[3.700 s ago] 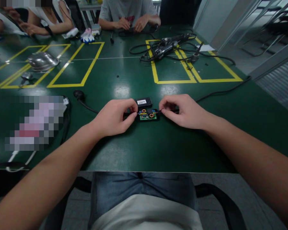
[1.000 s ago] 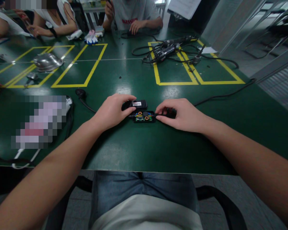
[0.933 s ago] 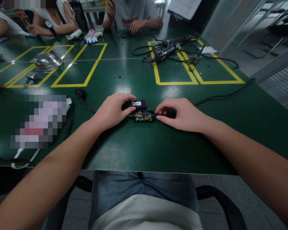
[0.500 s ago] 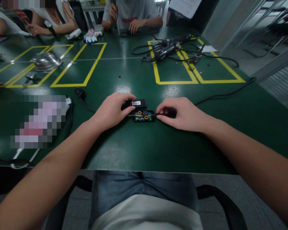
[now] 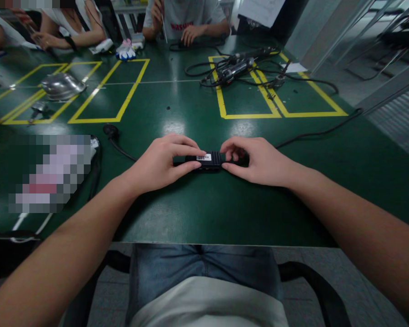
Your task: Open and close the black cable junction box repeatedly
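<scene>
My left hand (image 5: pixel 160 160) pinches a black plastic cover (image 5: pixel 216 158) with a white printed label and ridges at its right end. The cover lies over the small black housing (image 5: pixel 209 169), hiding the circuit board inside; whether it is fully seated I cannot tell. At the housing's right end, my right hand (image 5: pixel 264 161) is closed around the black cable (image 5: pixel 313 135), thumb tip against the housing's corner. A cord with a black plug (image 5: pixel 112 132) runs out to the left, partly behind my left hand.
A blurred-out device (image 5: pixel 51 175) with white cords lies at left. Farther back are a shiny metal bowl-shaped part (image 5: pixel 62 86), yellow tape outlines, black tools with cables (image 5: pixel 236 70) and gloves (image 5: pixel 126 51). Other people sit across the green table (image 5: pixel 191 218).
My left hand has brought the cover from behind the housing forward and right onto it, so the coils and board are now covered. My right hand has stayed nearly still.
</scene>
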Available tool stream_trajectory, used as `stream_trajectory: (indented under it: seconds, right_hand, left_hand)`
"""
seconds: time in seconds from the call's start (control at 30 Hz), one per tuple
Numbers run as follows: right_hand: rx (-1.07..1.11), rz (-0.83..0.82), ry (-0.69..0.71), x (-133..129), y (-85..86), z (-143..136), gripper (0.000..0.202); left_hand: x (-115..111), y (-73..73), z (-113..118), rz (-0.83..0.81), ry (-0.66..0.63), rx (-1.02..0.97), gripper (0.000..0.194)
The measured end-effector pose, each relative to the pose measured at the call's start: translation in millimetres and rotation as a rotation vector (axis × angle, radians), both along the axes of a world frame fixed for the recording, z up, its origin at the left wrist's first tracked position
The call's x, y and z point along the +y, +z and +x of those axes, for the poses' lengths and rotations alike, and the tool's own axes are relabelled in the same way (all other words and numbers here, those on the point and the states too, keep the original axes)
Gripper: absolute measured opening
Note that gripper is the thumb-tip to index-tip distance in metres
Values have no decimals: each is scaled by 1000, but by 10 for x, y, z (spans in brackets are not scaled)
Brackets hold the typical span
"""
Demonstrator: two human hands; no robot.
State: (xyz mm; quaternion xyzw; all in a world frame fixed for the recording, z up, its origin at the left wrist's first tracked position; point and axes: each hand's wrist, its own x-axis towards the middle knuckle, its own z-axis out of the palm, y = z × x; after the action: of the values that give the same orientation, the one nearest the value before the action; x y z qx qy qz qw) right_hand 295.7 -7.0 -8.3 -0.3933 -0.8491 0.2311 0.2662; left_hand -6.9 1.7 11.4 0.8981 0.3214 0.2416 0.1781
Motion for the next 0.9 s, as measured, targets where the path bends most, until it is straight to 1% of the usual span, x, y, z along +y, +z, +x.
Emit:
stream_trajectory:
  seconds: [0.1,0.27,0.43,0.63,0.9]
  right_hand:
    - [-2,-3,2,1,-10,6,25]
    - [-12,10,32,3,-18,-1,33]
    - [-7,33,49,14,-29,-32,30]
    - [-11,23,40,34,-41,-30,28]
    - [-61,56,35,19,-10,-19,27]
  left_hand:
    - [13,-12,-2,-51,-21,36,28]
    - [23,-23,4,-56,-14,33,28]
    - [17,-29,18,-69,-20,28,27]
    - [7,-38,22,-53,-39,29,27]
    - [-4,-52,57,-51,-25,72,33]
